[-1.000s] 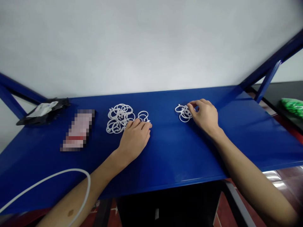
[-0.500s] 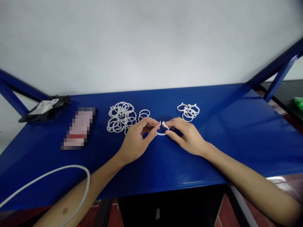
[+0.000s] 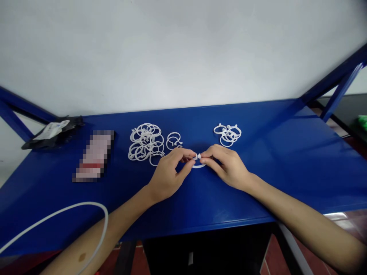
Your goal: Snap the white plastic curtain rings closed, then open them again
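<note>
Between my two hands is a white plastic curtain ring, its curved band toward me and its two ends pinched together at the top. My left hand is closed, thumb and forefinger gripping the ring's left end. From the other side, my right hand pinches the right end the same way. Beyond my left hand a couple of similar rings lie with their ends apart. Further left is a tangled heap of white rings. A smaller cluster of rings lies behind my right hand.
On the left of the blue table lie a blurred-out flat object and a black plastic package with a white label. A white cable loops over my left forearm. Blue frame bars rise at both sides.
The ring's two ends, standing a little apart before, now meet between my fingertips. Both hands have come slightly lower and closer to each other.
</note>
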Demonstrator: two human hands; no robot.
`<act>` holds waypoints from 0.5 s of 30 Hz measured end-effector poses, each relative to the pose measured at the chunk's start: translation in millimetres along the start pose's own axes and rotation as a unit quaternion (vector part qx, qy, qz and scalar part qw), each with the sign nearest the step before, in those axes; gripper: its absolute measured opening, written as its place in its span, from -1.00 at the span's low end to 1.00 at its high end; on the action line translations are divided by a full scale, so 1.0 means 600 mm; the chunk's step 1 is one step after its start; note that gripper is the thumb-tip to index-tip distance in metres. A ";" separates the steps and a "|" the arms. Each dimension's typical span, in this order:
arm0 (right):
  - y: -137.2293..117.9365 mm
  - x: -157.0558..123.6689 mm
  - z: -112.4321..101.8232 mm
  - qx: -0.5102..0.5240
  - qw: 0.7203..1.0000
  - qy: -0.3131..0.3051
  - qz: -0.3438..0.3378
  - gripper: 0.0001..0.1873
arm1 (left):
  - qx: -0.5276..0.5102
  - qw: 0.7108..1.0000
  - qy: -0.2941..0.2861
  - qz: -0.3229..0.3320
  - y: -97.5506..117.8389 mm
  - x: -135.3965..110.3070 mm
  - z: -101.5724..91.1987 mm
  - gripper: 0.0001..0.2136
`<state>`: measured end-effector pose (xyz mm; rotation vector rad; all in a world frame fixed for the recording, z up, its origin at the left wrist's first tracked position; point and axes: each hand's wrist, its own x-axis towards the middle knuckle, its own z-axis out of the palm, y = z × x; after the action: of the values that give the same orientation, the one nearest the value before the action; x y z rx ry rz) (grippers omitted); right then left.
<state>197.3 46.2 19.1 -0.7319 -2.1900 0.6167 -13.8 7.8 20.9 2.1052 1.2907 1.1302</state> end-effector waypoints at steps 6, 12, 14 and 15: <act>-0.003 -0.002 0.006 -0.007 1.000 -0.024 -0.018 -0.83 | 0.065 0.995 0.014 0.072 -0.007 -0.011 0.014 -0.94; -0.020 -0.008 0.010 -0.045 0.996 -0.050 -0.052 -0.73 | 0.180 0.960 0.070 0.205 -0.002 -0.020 0.028 -0.86; -0.022 -0.006 0.009 -0.043 0.996 -0.048 -0.055 -0.76 | 0.192 0.954 0.071 0.217 0.000 -0.018 0.026 -0.86; -0.021 -0.004 0.008 -0.041 0.997 -0.042 -0.057 -0.78 | 0.196 0.954 0.065 0.217 0.000 -0.015 0.023 -0.88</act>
<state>191.4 34.6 22.6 -0.6292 -2.3285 0.5101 -4.7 1.0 9.0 2.7503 1.2203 1.2862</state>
